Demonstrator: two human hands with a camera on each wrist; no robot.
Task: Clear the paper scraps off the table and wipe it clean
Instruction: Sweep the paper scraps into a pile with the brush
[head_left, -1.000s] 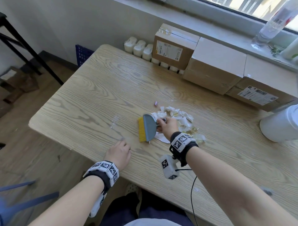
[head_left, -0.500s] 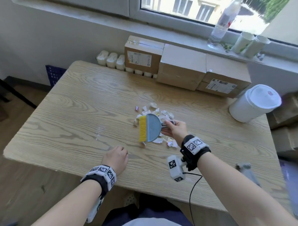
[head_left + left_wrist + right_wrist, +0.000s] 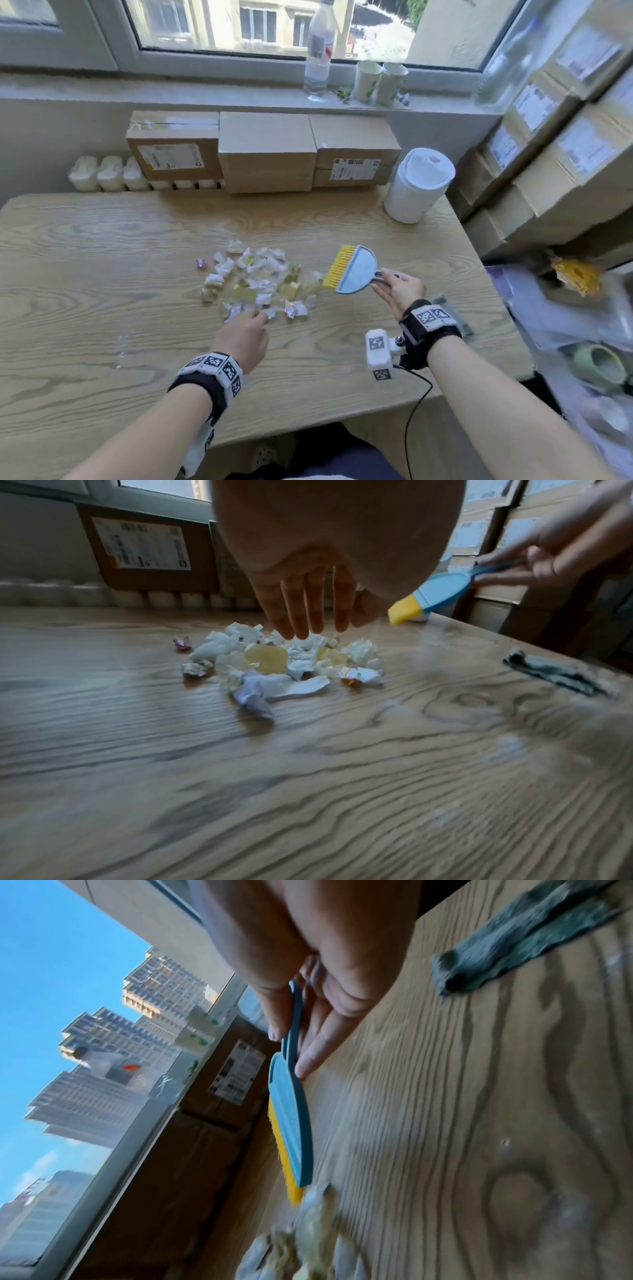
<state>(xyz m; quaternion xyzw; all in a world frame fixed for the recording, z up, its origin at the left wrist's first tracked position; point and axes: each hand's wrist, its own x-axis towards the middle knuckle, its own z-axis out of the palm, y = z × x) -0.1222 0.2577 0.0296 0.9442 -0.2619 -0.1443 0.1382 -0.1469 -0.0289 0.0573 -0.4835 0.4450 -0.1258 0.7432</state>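
The paper scraps (image 3: 255, 279) lie bunched in a loose heap near the middle of the table (image 3: 102, 342), white and yellowish crumples with one small pinkish piece (image 3: 200, 263) lying a little apart on the left. We hold the hand brush (image 3: 352, 270) by its blue handle in our right hand (image 3: 399, 287), fingers (image 3: 310, 1056) pinched round the handle, the yellow bristles pointing at the right edge of the heap and raised off the wood. Our left hand (image 3: 245, 337) hovers over the near edge of the heap, fingers (image 3: 301, 610) straight, loosely spread and holding nothing. A dark cloth (image 3: 558, 669) lies near the right edge of the table, beside the right wrist. Farther out stand a white lidded tub (image 3: 416, 185) at the far right corner and cardboard boxes (image 3: 267, 150) against the wall below the window sill. We judge the sweeping only begun: nothing has left the table, and no dustpan shows in any view. A hard stroke could scatter the light crumples rather than gather them, and the stray pinkish piece could be missed. Pushed leftward, scraps may slip past the bare left hand; swept too near an edge, they could drop to the floor.
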